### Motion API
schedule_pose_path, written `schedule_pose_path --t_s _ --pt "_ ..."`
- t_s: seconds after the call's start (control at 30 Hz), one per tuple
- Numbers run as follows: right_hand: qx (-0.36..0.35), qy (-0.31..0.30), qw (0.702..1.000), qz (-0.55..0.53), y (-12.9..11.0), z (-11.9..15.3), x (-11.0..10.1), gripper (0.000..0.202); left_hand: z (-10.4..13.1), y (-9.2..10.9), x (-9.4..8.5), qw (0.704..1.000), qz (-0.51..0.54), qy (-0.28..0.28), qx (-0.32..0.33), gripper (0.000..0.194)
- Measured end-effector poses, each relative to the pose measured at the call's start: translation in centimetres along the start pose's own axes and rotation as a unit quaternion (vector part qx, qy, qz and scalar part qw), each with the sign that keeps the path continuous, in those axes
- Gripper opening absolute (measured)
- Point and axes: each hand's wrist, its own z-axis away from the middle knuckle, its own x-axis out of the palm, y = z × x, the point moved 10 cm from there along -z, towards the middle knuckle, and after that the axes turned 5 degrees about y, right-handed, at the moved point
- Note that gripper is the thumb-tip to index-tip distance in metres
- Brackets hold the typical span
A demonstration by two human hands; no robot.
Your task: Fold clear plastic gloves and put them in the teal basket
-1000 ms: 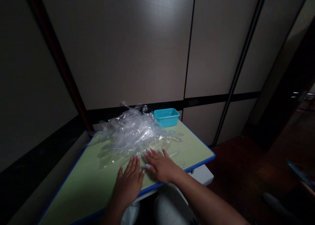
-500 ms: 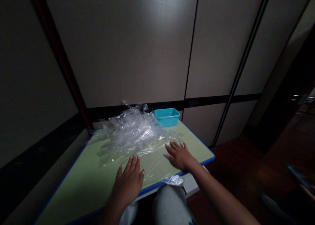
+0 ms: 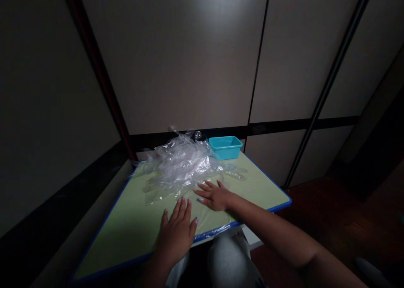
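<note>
We had our left hand flat on the table, its middle fingers close together and its thumb and little finger standing apart; our right hand lay palm down farther in, its fingers fanned, and neither gripped anything. A clear sheet ran by the right hand toward us and glinted over the blue trim at the front edge; we could not tell whether it reached under the left hand. By our judgement, this sheet was mostly laid out, though faint creases showed in it, while the heap of clear plastic beyond our fingertips was loose and crumpled, so that part looked undone. The tub stood just beside the heap, at its right end near the back. We found no brand, label or legible writing anywhere.
</note>
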Motion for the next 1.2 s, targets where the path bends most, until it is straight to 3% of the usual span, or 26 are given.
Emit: schedule_pose_path --t_s 0.1,0.2,0.27,0.37,0.47,0.53,0.67,0.8,0.97,1.1,1.2 --pt "0.067 0.007 0.997 0.026 3.8 0.5 -1.0 0.054 0.0 -0.1 -0.1 1.0 0.005 0.009 -0.007 0.059" --pt "0.093 0.002 0.995 0.042 4.9 1.2 -1.8 0.055 -0.1 -0.2 -0.3 1.0 0.013 0.011 -0.022 0.058" --pt "0.085 0.02 0.995 0.052 3.9 1.5 -2.4 0.056 -0.1 -0.2 -0.3 0.999 0.021 0.006 -0.031 0.059" --pt "0.024 0.065 0.996 0.047 0.2 2.0 -2.9 0.059 -0.1 -0.2 -0.4 0.999 0.031 0.0 -0.039 0.061" --pt "-0.074 0.028 0.997 0.013 -3.7 2.4 -1.0 0.057 -0.2 -0.4 -0.3 0.999 0.035 -0.006 -0.037 0.061" --pt "-0.087 0.002 0.996 0.006 -4.4 2.2 0.2 0.057 -0.4 -0.7 -0.1 0.999 0.034 -0.006 -0.036 0.06" --pt "-0.048 0.001 0.999 0.023 -2.2 0.6 0.6 0.053 -0.8 -1.5 0.0 0.999 0.032 -0.003 -0.041 0.061" --pt "-0.013 0.012 0.999 0.033 0.9 -0.4 -0.6 0.053 -1.0 -1.8 0.1 0.998 0.033 -0.009 -0.047 0.062" --pt "0.012 0.012 0.999 0.035 2.9 0.6 -2.1 0.057 -1.1 -1.7 0.0 0.998 0.033 -0.009 -0.048 0.063" --pt "-0.025 0.062 0.997 0.024 -0.1 3.3 -2.7 0.062 -1.3 -1.8 0.1 0.998 0.031 -0.006 -0.045 0.062" --pt "-0.103 0.046 0.994 0.009 -3.5 5.9 -1.1 0.063 -1.5 -2.0 0.2 0.999 0.023 -0.005 -0.042 0.061"
